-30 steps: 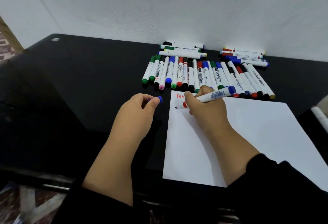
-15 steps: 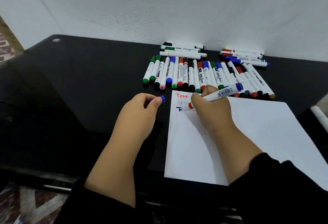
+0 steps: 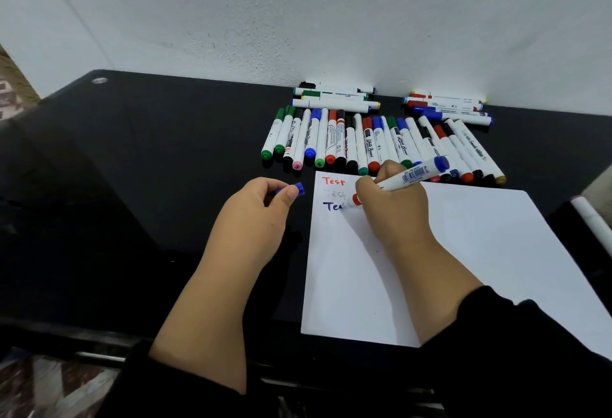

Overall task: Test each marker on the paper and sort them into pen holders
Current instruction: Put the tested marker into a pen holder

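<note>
A white paper sheet (image 3: 463,252) lies near-right on the black table (image 3: 132,202). A blue cap (image 3: 295,189) is pinched by the left hand (image 3: 255,215), just left of the sheet. A blue-ended marker (image 3: 407,177) is gripped by the right hand (image 3: 390,205), tip on the third "Test" line. Wet ink may be smeared by the resting palm. Farther back, the marker row (image 3: 381,146) could be knocked by the knuckles. No pen holders are seen.
</note>
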Motion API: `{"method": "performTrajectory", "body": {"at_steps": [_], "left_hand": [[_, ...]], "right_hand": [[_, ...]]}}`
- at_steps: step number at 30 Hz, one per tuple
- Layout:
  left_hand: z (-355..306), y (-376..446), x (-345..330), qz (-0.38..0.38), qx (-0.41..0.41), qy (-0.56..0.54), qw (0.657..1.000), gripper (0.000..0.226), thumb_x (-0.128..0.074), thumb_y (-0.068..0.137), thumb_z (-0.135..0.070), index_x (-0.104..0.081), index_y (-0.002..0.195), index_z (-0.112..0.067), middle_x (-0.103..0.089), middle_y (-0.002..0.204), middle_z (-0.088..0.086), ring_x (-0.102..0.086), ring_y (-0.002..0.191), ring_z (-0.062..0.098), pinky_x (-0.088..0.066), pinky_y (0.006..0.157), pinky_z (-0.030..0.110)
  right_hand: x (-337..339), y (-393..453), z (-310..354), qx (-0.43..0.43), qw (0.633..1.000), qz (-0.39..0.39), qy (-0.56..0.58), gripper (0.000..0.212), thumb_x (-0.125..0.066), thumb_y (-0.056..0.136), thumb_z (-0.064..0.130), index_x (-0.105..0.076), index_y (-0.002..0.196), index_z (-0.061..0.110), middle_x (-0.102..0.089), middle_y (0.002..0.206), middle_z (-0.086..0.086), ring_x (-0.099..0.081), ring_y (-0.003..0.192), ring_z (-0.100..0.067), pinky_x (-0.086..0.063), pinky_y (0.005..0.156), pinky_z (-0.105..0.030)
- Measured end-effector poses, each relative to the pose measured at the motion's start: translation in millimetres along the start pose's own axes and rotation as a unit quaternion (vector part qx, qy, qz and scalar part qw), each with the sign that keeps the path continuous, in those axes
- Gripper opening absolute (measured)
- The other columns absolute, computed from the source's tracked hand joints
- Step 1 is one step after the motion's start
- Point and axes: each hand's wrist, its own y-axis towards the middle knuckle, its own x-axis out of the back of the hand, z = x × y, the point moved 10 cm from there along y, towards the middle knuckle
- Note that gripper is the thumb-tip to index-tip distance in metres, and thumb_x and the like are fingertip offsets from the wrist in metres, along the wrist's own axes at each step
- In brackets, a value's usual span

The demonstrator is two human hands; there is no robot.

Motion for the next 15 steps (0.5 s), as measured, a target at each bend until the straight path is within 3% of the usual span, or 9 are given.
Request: {"method": "performTrajectory", "body": {"at_steps": [7,11,15], "left_hand": [[-1.8,-2.2,1.4,-0.001,-0.006,0.001,1.000,0.009,-0.043,0.096,-0.039,-0.050,0.099,-0.033,-0.058,0.087,-0.010,-0.053,0.077,0.006,-0.034,0.056,0.018],[-2.6,-2.1,1.7,-0.001,-0.008,0.005,1.000,0.009,-0.043,0.096,-0.038,-0.049,0.100,-0.033,-0.059,0.088,-0.009,-0.053,0.077,0.006,-0.033,0.055,0.018],[-3.4,-1.5,0.9,0.002,-0.009,0.008,1.000,0.008,-0.043,0.096,-0.038,-0.048,0.100,-0.033,-0.058,0.088,-0.009,-0.053,0.077,0.006,-0.033,0.055,0.019]], "right_hand": [[2.0,0.0,-1.5,-0.002,1.000,-0.002,0.010,0.031,-0.053,0.085,0.008,-0.032,0.063,0.016,-0.037,0.058,0.001,-0.035,0.055,-0.009,-0.026,0.042,-0.012],[2.6,-1.1,-4.5,-0.018,0.999,-0.003,0.035,0.034,-0.052,0.084,0.006,-0.030,0.061,0.017,-0.039,0.045,0.009,-0.033,0.051,-0.008,-0.027,0.044,-0.014],[6.6,0.4,-3.0,-0.011,0.999,-0.023,0.030,0.034,-0.051,0.085,0.006,-0.029,0.062,0.018,-0.036,0.060,0.000,-0.034,0.056,-0.012,-0.027,0.043,-0.012]]}}
